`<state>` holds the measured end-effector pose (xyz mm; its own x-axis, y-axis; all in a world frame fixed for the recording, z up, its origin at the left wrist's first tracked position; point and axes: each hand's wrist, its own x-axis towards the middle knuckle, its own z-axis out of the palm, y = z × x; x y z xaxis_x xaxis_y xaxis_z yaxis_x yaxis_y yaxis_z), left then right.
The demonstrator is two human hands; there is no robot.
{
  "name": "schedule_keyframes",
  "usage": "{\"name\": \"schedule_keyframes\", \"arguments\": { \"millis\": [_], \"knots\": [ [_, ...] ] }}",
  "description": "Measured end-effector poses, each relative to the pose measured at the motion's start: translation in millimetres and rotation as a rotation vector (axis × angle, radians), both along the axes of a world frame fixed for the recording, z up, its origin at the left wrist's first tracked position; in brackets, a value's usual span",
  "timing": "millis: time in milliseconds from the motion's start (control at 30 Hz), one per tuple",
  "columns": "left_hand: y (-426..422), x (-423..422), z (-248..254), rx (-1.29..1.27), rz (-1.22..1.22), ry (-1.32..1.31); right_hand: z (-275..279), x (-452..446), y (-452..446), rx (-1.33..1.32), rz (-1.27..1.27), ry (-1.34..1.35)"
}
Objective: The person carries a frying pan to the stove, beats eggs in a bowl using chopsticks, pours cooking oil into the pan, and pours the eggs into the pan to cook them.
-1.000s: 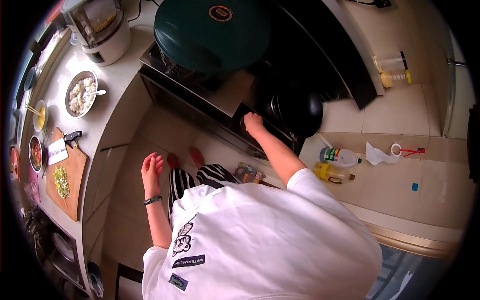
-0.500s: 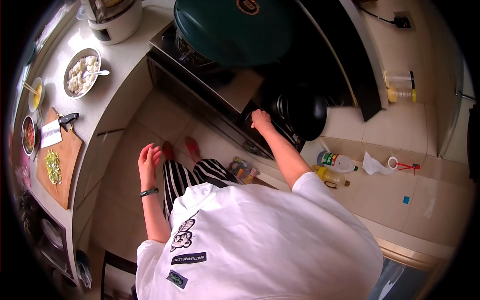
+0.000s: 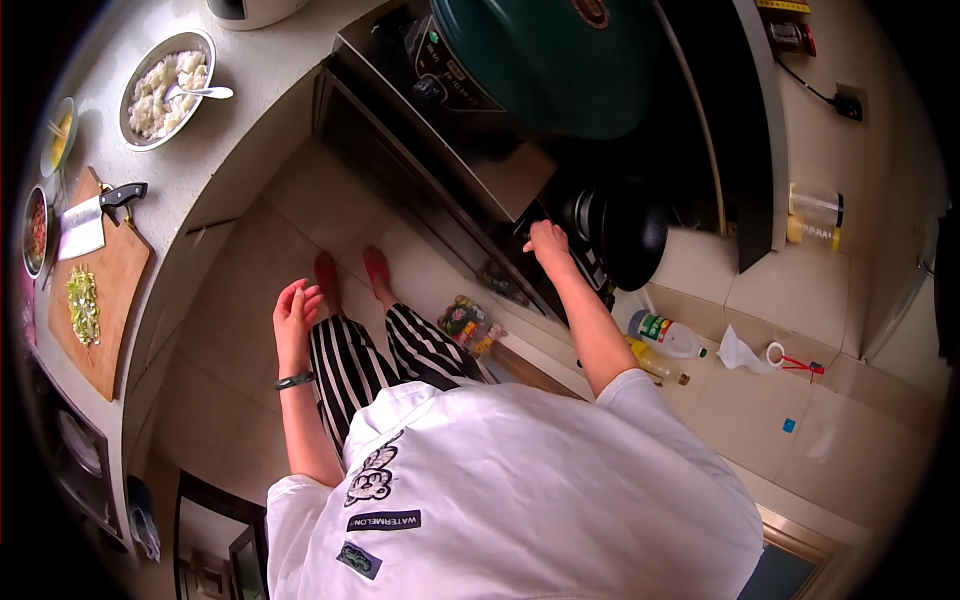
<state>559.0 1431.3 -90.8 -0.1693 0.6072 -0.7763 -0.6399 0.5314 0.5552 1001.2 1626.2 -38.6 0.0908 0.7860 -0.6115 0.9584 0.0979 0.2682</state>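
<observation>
A kitchen worktop curves along the left of the room, its pale tabletop (image 3: 262,70) carrying a bowl of red chopped food (image 3: 38,232), a bowl of yellow liquid (image 3: 60,138), a steel bowl of white rice (image 3: 140,121) with a spoon (image 3: 212,92) in it, and a cutting board (image 3: 122,275) with a cleaver (image 3: 82,232) and chopped greens (image 3: 83,305). The head view has swung since the preceding frames, sliding these toward the upper left; none appears handled. The left hand (image 3: 294,318), nearest to nothing but open air above the floor, has an open, empty grip with fingers loosely curled. Further right, the stove (image 3: 508,182) lies below a large teal lid (image 3: 560,70). The right hand (image 3: 546,243) stays at the stove's front edge, beside the black wok (image 3: 640,245), fingers bent; whether its grip closes on a knob cannot be told. Two plastic bottles, one clear (image 3: 672,335) and one yellow (image 3: 655,362), lie to the right of the right forearm.
</observation>
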Motion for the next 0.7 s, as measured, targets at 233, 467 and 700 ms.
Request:
{"name": "schedule_keyframes", "arguments": {
  "millis": [233, 467, 700],
  "knots": [
    [-5.5, -6.8, -16.1, -0.042, 0.024, -0.017, -4.4, 0.0, 0.1, -0.001, 0.018, -0.047],
    [0.0, -14.8, -22.2, -0.009, -0.017, 0.01, -12.5, 0.1, 7.9, -0.099, -0.136, -0.045],
    [-2.7, -34.8, -31.6, -0.015, -0.013, 0.035, -1.1, -17.9, -10.4, 0.084, -0.132, -0.093]
  ]
}}
